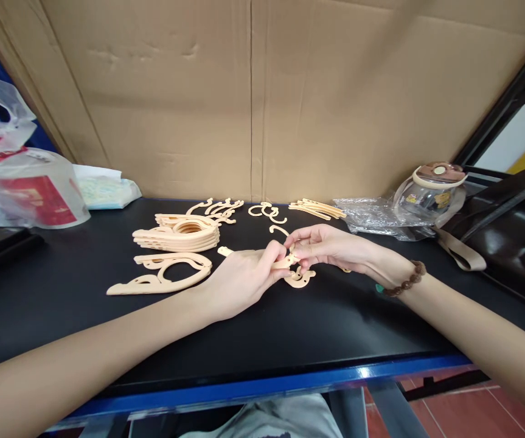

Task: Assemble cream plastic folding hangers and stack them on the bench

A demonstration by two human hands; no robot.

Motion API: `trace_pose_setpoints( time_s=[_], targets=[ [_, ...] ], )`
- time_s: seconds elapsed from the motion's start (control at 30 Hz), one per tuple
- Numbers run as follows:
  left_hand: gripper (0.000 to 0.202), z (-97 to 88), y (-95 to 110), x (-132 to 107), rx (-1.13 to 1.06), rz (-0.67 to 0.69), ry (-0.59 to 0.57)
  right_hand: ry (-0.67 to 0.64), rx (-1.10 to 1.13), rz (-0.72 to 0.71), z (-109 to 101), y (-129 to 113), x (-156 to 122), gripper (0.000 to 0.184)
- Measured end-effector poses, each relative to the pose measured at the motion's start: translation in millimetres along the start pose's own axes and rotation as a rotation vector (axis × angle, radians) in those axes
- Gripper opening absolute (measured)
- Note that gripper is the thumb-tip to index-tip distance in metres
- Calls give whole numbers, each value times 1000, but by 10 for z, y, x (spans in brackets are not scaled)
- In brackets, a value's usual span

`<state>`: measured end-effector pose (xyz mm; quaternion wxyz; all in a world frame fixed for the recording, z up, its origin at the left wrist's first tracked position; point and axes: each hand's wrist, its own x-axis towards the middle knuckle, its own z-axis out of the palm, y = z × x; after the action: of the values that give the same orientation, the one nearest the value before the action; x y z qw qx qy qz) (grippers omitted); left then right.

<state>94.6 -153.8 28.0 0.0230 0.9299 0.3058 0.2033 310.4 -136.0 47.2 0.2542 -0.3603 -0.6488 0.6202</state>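
Note:
Both hands meet over the middle of the black tabletop (61,304). My left hand (244,277) is closed around a long beige plastic hanger part (225,250) whose end sticks out to the left. My right hand (323,246) pinches the other end of the same piece, where a curved hook part (299,280) hangs just below the fingers. A bead bracelet (406,281) is on my right wrist. A stack of beige hanger bodies (177,234) lies to the left, with single ones (162,277) in front of it.
Loose hooks (266,212) and straight bars (317,208) lie at the back. A clear jar (431,191) on crumpled plastic and a dark bag (518,231) sit right. Plastic bags (20,188) are left. Cardboard (253,91) walls the back.

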Motion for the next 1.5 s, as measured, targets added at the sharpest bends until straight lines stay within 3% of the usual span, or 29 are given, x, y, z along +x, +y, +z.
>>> trace_pose_setpoints(
  time_s=[0.3, 0.53, 0.9, 1.07, 1.2, 1.33, 1.4, 1.5],
  targets=[
    [14, -27, 4, 13, -181, -121, -56, 112, -107, -28, 6, 33, 23, 26],
    [20, -11, 28, 29, -218, -169, -92, 111, -152, -114, 7, 3, 7, 26],
    [18, -153, 67, 63, -476, -253, -174, 199, -245, -216, 131, -86, -60, 26],
    [24, -127, 46, 78, -430, -289, -187, 200, -338, -251, 165, -46, -43, 26],
    [24, -157, 22, 73, -319, -290, -163, 250, -529, -329, 148, -37, -35, 31],
    [21, -224, -11, 66, -406, -319, -137, 435, -885, -371, 42, -80, -56, 28],
    [19, -251, -22, 75, -551, -387, -119, 518, -1063, -332, -52, -97, -68, 25],
    [21, -287, -31, 100, -743, -512, -133, 497, -1229, -170, -202, -89, -80, 29]
  ],
)
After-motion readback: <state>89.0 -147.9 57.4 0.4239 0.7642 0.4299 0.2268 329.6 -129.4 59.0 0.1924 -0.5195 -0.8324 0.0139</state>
